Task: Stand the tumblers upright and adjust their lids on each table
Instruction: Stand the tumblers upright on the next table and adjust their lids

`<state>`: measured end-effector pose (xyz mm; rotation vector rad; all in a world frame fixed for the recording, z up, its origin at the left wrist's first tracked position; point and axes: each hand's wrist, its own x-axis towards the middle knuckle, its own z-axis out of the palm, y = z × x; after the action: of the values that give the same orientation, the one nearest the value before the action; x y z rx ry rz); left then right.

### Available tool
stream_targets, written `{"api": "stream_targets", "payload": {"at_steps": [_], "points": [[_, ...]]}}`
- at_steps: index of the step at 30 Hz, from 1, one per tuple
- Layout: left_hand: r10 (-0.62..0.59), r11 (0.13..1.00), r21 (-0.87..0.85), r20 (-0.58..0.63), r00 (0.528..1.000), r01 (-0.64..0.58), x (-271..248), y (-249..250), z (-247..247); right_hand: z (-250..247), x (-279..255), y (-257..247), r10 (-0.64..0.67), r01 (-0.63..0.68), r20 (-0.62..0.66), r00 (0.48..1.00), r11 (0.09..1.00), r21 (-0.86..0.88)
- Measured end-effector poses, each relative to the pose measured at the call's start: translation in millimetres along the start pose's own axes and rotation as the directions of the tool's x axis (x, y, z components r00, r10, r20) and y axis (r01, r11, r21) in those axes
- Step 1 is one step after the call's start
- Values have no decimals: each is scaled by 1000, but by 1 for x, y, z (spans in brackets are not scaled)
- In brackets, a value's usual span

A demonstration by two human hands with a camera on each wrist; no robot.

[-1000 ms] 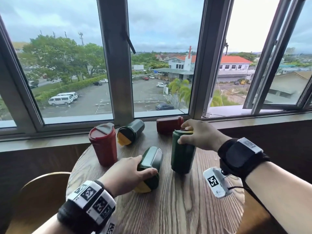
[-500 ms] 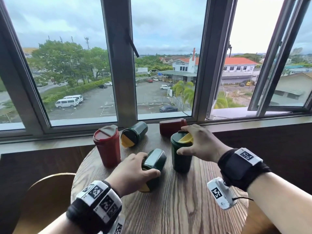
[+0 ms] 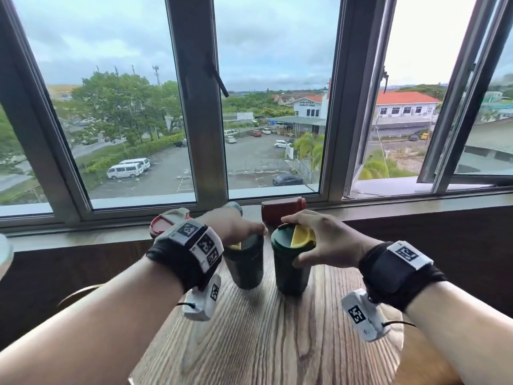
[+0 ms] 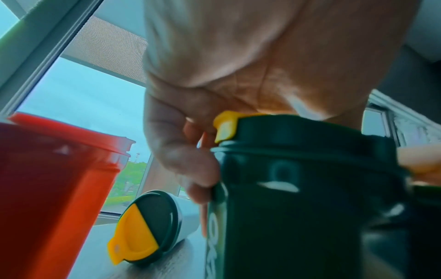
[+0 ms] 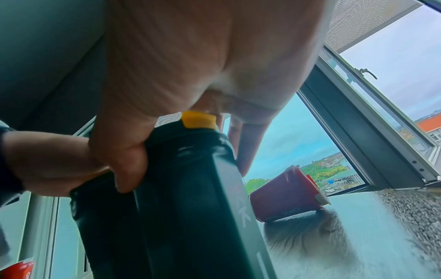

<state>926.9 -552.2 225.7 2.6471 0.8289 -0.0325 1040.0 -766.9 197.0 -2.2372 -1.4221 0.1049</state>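
A round wooden table [image 3: 272, 337] with visible grain stands against a window sill. Near its middle, two dark green plastic tumblers with yellow flip lids stand upright side by side, long axes vertical.

The left hand [image 3: 230, 226] grips the left green tumbler [image 3: 245, 265] from above, fingers curled over its rim and thumb down its side; the left wrist view shows the yellow tab under the palm. The right hand [image 3: 324, 240] grips the right green tumbler [image 3: 291, 268] the same way, thumb on the near side and fingers reaching over the top, where the yellow flap [image 3: 301, 236] sits raised rather than flat. Each hand is directly above its own tumbler, so pressing a lid shut calls for a straight downward push.

Toward the table's far edge, a third green tumbler [image 4: 152, 226] lies on its side, its lid facing the left wrist camera; the left hand is nearer to it. A dark red tumbler [image 3: 283, 209] also lies on its side at the far edge, long axis roughly along the sill, nearer the right hand. A second red tumbler [image 3: 169, 220] stands upright at the far left, mostly hidden behind the left wrist.

Whether any tumbler holds liquid cannot be seen.

By my reading, two tumblers remain to be stood up.
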Motion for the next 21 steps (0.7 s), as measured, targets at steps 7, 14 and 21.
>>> {"api": "stream_targets", "payload": {"at_steps": [7, 14, 21], "points": [[-32, 996, 84, 0, 1000, 31, 6, 7, 6, 1, 9, 9, -47, 46, 32, 998, 999, 21], [52, 998, -41, -16, 999, -52, -16, -9, 2, -16, 5, 10, -3, -11, 66, 998, 978, 209], [210, 962, -140, -175, 962, -235, -30, -35, 8, -65, 41, 28, 378, -337, -20, 925, 846, 414]]}}
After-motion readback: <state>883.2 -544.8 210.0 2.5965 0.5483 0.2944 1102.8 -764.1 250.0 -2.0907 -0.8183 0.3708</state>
